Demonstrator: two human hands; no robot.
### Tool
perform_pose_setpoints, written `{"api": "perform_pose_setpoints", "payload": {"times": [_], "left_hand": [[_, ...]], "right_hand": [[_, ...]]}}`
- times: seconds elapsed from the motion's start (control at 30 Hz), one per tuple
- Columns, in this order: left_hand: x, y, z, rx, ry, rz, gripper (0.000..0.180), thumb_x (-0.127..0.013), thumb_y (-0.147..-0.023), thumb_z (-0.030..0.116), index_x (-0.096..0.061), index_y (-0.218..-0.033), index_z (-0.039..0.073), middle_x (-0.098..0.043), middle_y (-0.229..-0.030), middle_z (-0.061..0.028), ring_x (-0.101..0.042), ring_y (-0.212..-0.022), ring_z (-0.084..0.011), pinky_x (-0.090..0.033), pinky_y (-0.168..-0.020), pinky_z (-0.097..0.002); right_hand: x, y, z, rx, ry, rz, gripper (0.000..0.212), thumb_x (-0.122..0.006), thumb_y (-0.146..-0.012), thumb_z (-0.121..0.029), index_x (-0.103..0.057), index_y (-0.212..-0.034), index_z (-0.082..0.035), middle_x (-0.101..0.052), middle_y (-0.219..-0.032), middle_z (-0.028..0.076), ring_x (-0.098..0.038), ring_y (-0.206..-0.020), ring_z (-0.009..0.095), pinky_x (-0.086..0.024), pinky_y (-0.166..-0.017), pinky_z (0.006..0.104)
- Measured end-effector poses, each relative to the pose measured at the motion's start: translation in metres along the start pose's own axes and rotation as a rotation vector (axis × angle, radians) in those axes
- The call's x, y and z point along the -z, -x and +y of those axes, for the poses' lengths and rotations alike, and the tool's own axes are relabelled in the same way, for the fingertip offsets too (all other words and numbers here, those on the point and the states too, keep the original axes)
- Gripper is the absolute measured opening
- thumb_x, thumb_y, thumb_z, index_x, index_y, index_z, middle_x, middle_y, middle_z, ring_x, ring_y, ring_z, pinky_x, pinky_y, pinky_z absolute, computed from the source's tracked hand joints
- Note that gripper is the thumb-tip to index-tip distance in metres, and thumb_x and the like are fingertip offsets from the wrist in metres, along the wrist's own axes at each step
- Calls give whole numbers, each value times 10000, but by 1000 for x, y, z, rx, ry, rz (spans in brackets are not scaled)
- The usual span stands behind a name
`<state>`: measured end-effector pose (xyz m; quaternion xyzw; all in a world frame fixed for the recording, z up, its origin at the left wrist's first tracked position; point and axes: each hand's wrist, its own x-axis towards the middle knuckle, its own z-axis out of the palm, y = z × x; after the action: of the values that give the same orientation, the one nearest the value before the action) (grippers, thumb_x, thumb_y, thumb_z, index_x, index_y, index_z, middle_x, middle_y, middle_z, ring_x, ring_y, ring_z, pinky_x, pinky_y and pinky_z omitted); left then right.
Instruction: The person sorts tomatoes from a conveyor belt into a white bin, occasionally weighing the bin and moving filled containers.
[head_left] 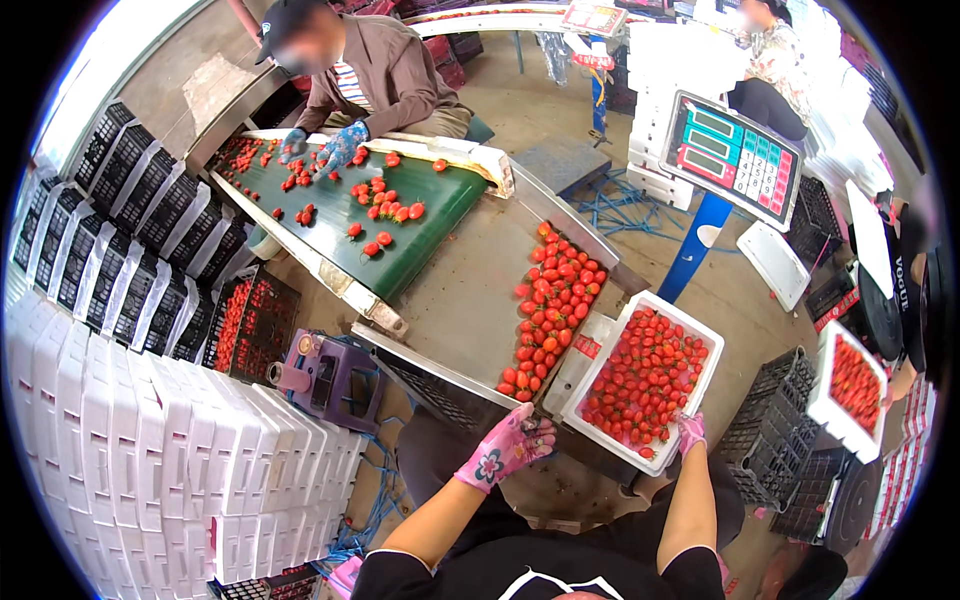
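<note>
My left hand (505, 448), in a pink flowered glove, is just off the near edge of the metal chute (455, 290). Its fingers are apart and nothing shows in them. Beside it, a heap of small red tomatoes (556, 300) lies along the chute's right side. To the right, a white foam box (706, 375) holds a layer of the same tomatoes. At that box's near right corner, my right hand (690, 432), also gloved in pink, grips the rim; part of its fingers is hidden.
Scattered tomatoes lie on a green conveyor belt (440, 215), where a co-worker's gloved hands (342, 148) sort. A scale display (735, 155) stands on a blue post. Left are stacked white boxes (180, 450), black crates (150, 190) and a purple machine (325, 375). Black crates (768, 425) stand right.
</note>
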<state>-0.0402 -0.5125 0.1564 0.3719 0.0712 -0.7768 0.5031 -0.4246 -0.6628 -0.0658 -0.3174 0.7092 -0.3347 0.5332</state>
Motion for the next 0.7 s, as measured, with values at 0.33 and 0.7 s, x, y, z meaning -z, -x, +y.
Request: {"api": "perform_pose_setpoints", "payload": {"times": [0.33,0.7], "left_hand": [[5,9,1,-63,-19,59,412,-564,-883,374,-544,-983,-25,-586,-921,-126,-601,-811,-249,-518,-705,-352],[-8,-8,-4,-15,1,144,444,-570,-865,411,-543,-961,-22,-588,-874,-152,-600,-791,-280,-517,-693,-391]], "right_hand": [[-14,15,-6,-43,-267,-132,284,-684,-712,5,-508,-931,-36,-585,-755,42,-562,-685,140,-448,-618,294],[-10,21,-15,-63,-675,-260,466,-659,-753,2,-467,-1175,-43,-585,-904,61,-597,-827,175,-533,-725,320]]}}
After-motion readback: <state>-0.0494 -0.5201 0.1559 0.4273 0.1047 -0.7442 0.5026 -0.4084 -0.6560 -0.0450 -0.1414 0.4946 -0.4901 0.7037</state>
